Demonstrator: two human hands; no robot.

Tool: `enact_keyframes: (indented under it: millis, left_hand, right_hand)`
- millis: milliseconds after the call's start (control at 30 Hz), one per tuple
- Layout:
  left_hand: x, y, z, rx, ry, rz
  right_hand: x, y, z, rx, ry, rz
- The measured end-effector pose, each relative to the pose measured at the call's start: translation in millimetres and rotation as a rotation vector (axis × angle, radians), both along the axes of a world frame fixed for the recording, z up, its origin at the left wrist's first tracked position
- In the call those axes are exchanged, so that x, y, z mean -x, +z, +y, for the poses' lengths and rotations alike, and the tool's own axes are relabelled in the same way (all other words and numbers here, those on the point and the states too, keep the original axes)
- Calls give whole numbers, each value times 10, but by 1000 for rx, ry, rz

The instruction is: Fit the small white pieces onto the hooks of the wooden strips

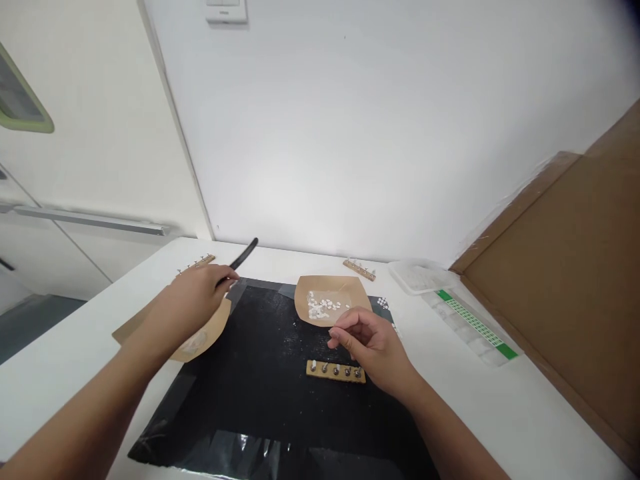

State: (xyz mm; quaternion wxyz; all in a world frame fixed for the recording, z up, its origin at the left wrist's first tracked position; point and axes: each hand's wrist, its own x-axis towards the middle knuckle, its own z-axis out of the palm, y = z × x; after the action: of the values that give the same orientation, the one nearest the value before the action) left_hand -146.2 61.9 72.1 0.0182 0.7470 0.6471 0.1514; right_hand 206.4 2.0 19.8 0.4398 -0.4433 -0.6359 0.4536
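My left hand (203, 297) is closed around a slim black tool (245, 253), slightly curved, whose end sticks up past my fingers; its exact kind is not clear. Below this hand sits a brown paper tray (216, 328), partly hidden by my wrist. My right hand (367, 340) has thumb and forefinger pinched together; anything between them is too small to make out. Just under it, on the black sheet (250, 387), lies a small wooden strip (320, 375) with several metal pieces along it. A second brown paper tray (305, 287) holds small white bits (325, 305).
Two more strips with metal pieces lie farther back, one at the right (359, 269) and one at the left (204, 259). White dots (383, 303) mark the sheet's right corner. A clear plastic box (425, 275) and a green-marked clear packet (475, 323) lie near the brown board (560, 280).
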Motion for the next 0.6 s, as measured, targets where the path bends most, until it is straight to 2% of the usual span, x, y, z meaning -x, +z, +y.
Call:
enact_keyframes:
  millis: [100, 233, 300, 400, 500, 600]
  left_hand:
    - [-193, -30, 52, 9, 4, 9]
    - [-265, 8, 83, -2, 45, 16]
    - [-350, 57, 90, -14, 24, -1]
    - [-624, 81, 92, -30, -59, -59]
    - [-974, -26, 62, 4, -182, -208]
    - [-1227, -242, -12, 24, -282, -428]
  right_hand:
    - [-5, 2, -4, -13, 5, -6]
    - [-13, 33, -23, -42, 8, -28]
    - [-8, 47, -34, -65, 9, -51]
    - [-8, 35, -29, -105, -22, -66]
    - [-33, -10, 4, -174, -91, -71]
    - [-65, -50, 36, -275, -188, -144]
